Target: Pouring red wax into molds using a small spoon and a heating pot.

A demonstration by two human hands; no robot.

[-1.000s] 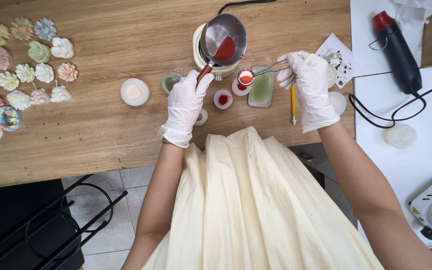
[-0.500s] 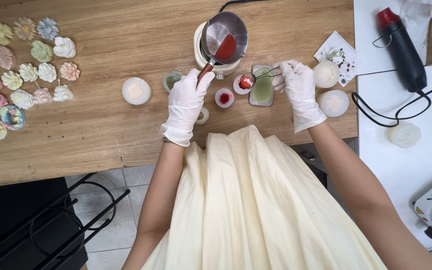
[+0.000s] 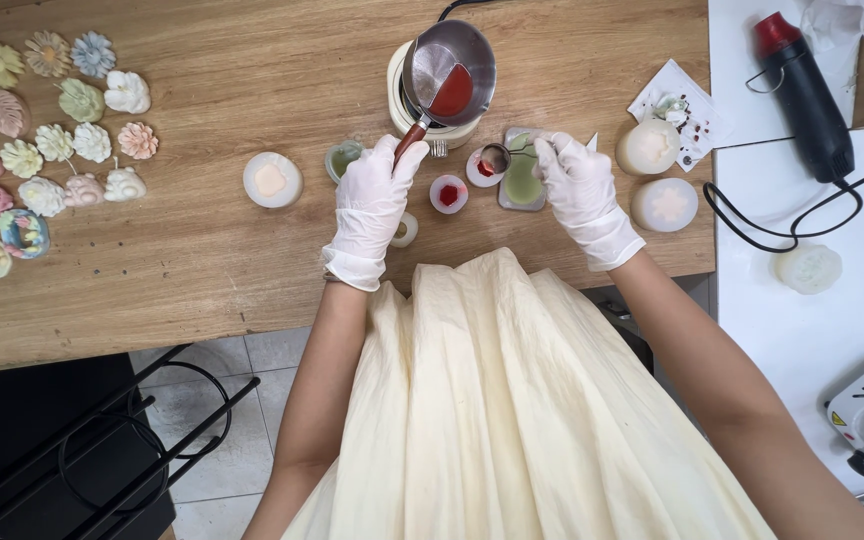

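Two gloved hands, mid-pour of red wax on the desk (image 3: 202,250).
Your left hand (image 3: 377,205) grips the pan's handle (image 3: 410,140); your right hand (image 3: 577,185) pinches a small spoon (image 3: 497,158). Next, I'd judge, tip gently over the little red-filled mould (image 3: 449,193).

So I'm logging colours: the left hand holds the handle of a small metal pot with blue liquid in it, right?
Not quite. In the head view the left hand does grip the handle of the small metal pot, but the liquid inside is red, not blue.
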